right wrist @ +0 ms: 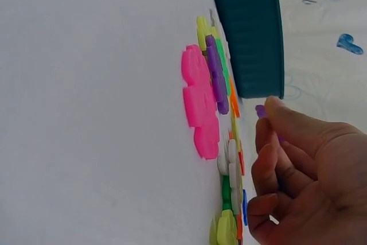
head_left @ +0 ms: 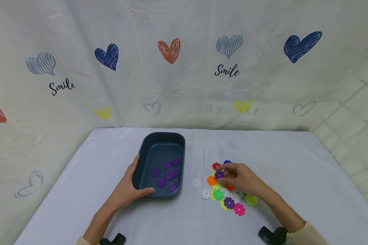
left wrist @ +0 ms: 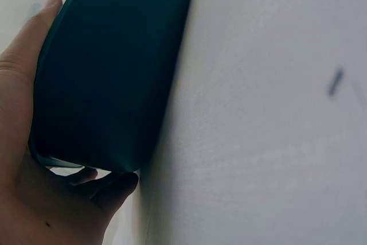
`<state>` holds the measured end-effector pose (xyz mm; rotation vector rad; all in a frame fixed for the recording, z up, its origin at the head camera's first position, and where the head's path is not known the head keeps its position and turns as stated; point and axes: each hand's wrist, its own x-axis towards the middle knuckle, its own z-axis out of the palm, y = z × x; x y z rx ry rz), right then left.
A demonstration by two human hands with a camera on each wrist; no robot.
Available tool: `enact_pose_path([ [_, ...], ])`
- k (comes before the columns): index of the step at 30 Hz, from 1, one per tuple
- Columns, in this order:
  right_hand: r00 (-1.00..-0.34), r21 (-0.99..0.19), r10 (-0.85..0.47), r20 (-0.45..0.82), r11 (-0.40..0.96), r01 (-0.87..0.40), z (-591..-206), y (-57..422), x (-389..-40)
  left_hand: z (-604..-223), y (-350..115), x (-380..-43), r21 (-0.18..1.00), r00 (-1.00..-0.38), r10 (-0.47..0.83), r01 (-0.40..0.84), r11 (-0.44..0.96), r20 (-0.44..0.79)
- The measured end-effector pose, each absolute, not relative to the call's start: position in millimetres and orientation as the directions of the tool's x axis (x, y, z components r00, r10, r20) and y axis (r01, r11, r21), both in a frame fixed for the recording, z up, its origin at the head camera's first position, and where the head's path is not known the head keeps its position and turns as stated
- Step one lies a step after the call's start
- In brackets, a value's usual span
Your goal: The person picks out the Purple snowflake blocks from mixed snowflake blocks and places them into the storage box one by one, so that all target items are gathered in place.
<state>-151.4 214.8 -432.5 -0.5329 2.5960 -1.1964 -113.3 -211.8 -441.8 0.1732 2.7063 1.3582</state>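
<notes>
My left hand (head_left: 125, 193) holds the left side of a dark teal rectangular tray (head_left: 154, 152), its thumb at the near rim. Several purple flower-shaped discs (head_left: 155, 172) lie inside the tray, mostly toward its near right part. Over a loose heap of coloured discs to the right, my right hand (head_left: 246, 179) pinches a purple notched disc (right wrist: 261, 111) between thumb and forefinger. Another purple disc (head_left: 229, 203) rests at the near side of the heap, beside a pink disc (head_left: 239, 209). My right hand hides part of the heap.
White discs (head_left: 196, 183) lie at the heap's left, between it and the tray. An orange disc (head_left: 212, 180), a green disc (head_left: 218, 195) and a yellow disc (head_left: 251, 200) are also in the heap. A white cloth (head_left: 294, 163) covers the table, with a heart-printed curtain (head_left: 196, 85) behind.
</notes>
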Motion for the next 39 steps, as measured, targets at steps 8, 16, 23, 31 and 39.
enact_pose_path([
  [8,-0.913,-0.788,-0.408,0.009,0.559,-0.258,-431,209,-153,-443,-211,-111,0.799,-0.988,0.144,0.044,0.600,-0.053],
  [16,-0.920,-0.785,-0.390,0.031,0.561,-0.264,-429,202,-156,-441,-211,-112,0.789,-0.989,0.141,0.045,0.613,-0.053],
  [23,-0.935,-0.810,-0.354,0.012,0.544,-0.216,-428,193,-159,-440,-212,-112,0.792,-0.988,0.142,0.038,0.610,-0.062],
  [31,-0.938,-0.808,-0.341,0.065,0.534,-0.250,-426,182,-158,-441,-211,-112,0.796,-0.988,0.146,0.048,0.603,-0.051],
  [39,-0.938,-0.810,-0.331,0.105,0.518,-0.274,-422,172,-159,-439,-211,-110,0.795,-0.988,0.144,0.052,0.605,-0.045],
])
